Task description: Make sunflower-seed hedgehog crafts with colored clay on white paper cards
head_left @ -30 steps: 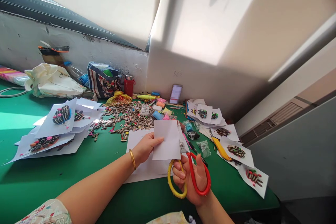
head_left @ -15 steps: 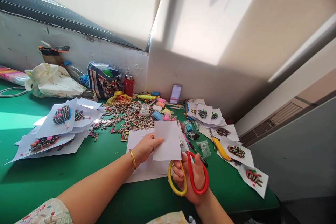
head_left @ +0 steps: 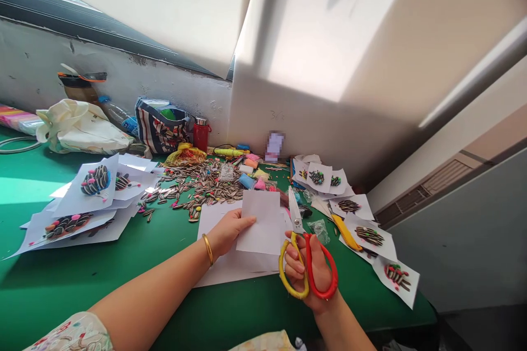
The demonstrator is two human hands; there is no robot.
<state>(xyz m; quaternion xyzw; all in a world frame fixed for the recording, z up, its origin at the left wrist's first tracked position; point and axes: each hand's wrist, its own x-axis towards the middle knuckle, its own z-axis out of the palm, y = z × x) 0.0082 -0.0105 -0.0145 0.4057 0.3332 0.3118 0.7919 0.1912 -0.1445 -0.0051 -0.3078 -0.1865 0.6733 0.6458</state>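
My left hand [head_left: 233, 228] pinches a small white paper card [head_left: 260, 223] by its left edge, thumb on top, above larger white sheets [head_left: 224, 267] lying on the green table. In my right hand [head_left: 315, 266] is a pair of scissors [head_left: 297, 222] with one yellow and one red handle loop. Its blades point up and away, nearly closed, a little to the right of the card and apart from it. Beyond the card spreads a heap of striped sunflower seeds [head_left: 214, 178].
Paper cards with seed hedgehog figures [head_left: 96, 181] pile up on the left; more finished cards [head_left: 370, 236] lie on the right beside a yellow utility knife [head_left: 346, 232]. Along the wall stand a red flask [head_left: 201, 135], a striped bag [head_left: 162, 127] and a cream cloth bag [head_left: 86, 129].
The scissors in my right hand have moved right, away from the card's right edge, so their blades now show. My left hand and the card stay nearly still.
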